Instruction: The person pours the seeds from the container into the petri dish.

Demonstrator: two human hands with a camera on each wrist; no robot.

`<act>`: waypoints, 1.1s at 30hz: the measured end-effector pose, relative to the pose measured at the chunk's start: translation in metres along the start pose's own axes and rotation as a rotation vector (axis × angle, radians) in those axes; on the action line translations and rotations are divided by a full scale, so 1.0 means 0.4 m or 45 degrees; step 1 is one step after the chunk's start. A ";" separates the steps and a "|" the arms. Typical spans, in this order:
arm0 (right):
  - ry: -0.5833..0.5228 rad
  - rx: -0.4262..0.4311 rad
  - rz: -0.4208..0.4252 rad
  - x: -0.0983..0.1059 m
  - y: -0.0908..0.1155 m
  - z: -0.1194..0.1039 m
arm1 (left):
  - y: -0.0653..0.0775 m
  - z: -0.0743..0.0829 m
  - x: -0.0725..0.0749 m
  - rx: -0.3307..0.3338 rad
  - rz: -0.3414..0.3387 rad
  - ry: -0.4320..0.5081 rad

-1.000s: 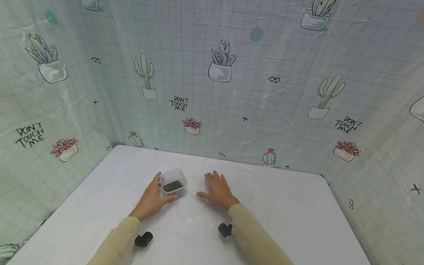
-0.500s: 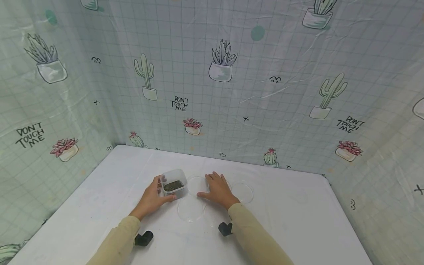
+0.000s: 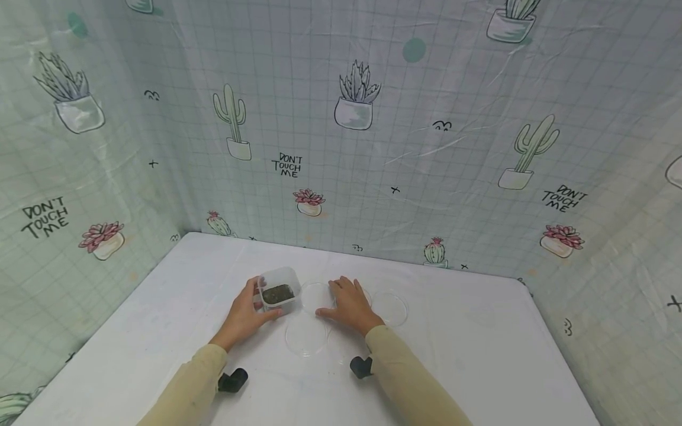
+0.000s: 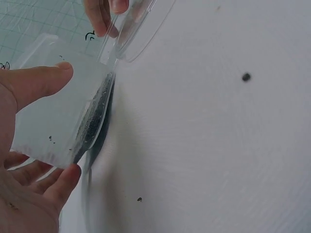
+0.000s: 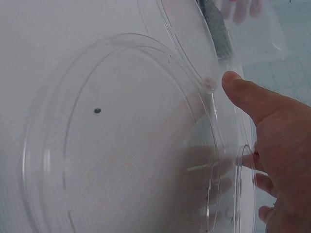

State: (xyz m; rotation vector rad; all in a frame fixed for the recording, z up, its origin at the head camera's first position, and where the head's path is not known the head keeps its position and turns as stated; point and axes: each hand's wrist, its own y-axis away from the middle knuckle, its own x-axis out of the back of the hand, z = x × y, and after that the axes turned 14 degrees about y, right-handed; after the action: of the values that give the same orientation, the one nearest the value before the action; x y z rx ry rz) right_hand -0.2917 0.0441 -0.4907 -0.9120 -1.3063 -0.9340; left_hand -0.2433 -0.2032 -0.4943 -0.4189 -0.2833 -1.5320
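My left hand [image 3: 245,312] grips a clear square plastic container [image 3: 288,305] at the left of the dishes, thumb on the near side and fingers on the far side. Dark green-grey, loose crumbly material [image 3: 278,294] lies in its bottom; the left wrist view shows it low against the base [image 4: 95,114]. My right hand [image 3: 351,305] is spread low among several clear round shallow dishes, its thumb beside the back-left dish [image 3: 316,297]. In the right wrist view the fingers are partly hidden behind a dish edge [image 5: 248,194]; whether they touch it I cannot tell.
A near dish [image 3: 307,335] and a right-hand dish [image 3: 389,309] lie on the white table [image 3: 463,349]. Dark specks [image 4: 246,77] dot the surface. Black camera mounts [image 3: 232,380] hang from both wrists. A patterned curtain [image 3: 394,160] surrounds the back and sides.
The container in my left hand has shifted slightly up and back, and its tilt has changed a little. My right hand and the dishes have stayed nearly still.
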 end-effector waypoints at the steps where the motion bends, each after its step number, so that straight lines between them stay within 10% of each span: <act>1: 0.001 -0.003 -0.004 0.000 0.000 0.000 | -0.001 0.001 0.000 0.001 0.004 -0.006; 33: -0.039 -0.021 -0.027 -0.003 0.000 0.002 | -0.034 0.029 -0.014 -0.158 0.070 -0.113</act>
State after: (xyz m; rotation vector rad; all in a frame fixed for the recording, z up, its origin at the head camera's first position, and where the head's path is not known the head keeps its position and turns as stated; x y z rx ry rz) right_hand -0.2922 0.0450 -0.4919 -0.9298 -1.3382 -0.9513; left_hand -0.2561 -0.1929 -0.4852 -0.5894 -0.2447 -1.4838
